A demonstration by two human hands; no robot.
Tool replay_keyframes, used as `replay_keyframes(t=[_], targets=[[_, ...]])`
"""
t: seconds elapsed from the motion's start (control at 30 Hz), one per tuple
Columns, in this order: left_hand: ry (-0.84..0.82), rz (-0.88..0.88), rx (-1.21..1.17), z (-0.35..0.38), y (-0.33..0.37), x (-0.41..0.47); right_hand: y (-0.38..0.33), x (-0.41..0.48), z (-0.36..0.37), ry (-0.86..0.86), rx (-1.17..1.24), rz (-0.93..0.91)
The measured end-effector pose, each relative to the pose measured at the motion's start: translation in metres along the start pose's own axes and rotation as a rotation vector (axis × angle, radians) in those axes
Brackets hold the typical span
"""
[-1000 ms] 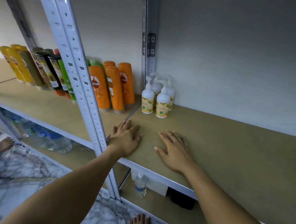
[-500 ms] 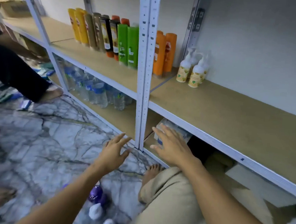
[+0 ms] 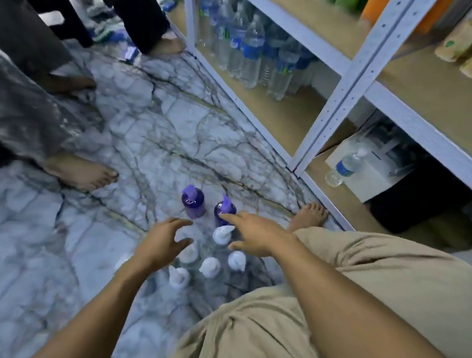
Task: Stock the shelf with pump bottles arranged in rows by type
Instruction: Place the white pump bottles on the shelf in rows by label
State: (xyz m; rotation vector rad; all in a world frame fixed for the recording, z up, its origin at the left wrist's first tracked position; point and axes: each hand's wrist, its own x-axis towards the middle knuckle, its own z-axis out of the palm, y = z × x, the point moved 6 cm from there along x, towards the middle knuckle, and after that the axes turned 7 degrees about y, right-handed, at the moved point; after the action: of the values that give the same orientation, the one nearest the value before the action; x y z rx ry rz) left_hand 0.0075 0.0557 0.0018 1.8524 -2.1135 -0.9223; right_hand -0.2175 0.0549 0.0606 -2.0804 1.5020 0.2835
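Stood upright on the marble floor [image 3: 149, 117], in a tight cluster just ahead of the knees: two purple pump bottles [image 3: 193, 202] side by side at the far end and, nearer, several clear pump bottles with white heads [image 3: 209, 267]. Fill level of the clear ones could not be read through the blur.

Hovered over the cluster with both hands. Left hand [image 3: 160, 243]: fingers spread wide and lightly curved, gripped nothing, positioned above the left-side white heads. Right hand [image 3: 256, 233]: fingers extended, thumb held apart, forefinger over the pump of the right-hand purple bottle; contact could not be confirmed.

Carried on the upper shelf board [image 3: 444, 98], at far right: cream-labelled pump bottles [image 3: 468, 35], close together. Packed on the lower board [image 3: 283, 118]: blue-labelled water bottles [image 3: 246, 48], upright in a dense block. Right of the perforated upright [image 3: 356, 83]: a single water bottle [image 3: 344, 167], tilted, just beside a white box [image 3: 374, 174].

Left bare: the upper board in front of the cream-labelled bottles, out to its metal front edge. Also bare: floor to the left of the cluster, bounded by another person's bare foot [image 3: 81, 171]. Planted near the bottom rail: the wearer's own foot [image 3: 310, 214].
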Motion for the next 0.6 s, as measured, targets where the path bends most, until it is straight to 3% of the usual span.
replay_keyframes(t=[0.3, 0.6], targets=[[0.020, -0.157, -0.103, 0.032, -0.044, -0.013, 0.011, 0.063, 0.053, -0.039, 0.088, 0.096], [-0.162, -0.206, 0.057, 0.045, -0.048, 0.003, 0.039, 0.089, 0.058, -0.079, 0.366, 0.228]])
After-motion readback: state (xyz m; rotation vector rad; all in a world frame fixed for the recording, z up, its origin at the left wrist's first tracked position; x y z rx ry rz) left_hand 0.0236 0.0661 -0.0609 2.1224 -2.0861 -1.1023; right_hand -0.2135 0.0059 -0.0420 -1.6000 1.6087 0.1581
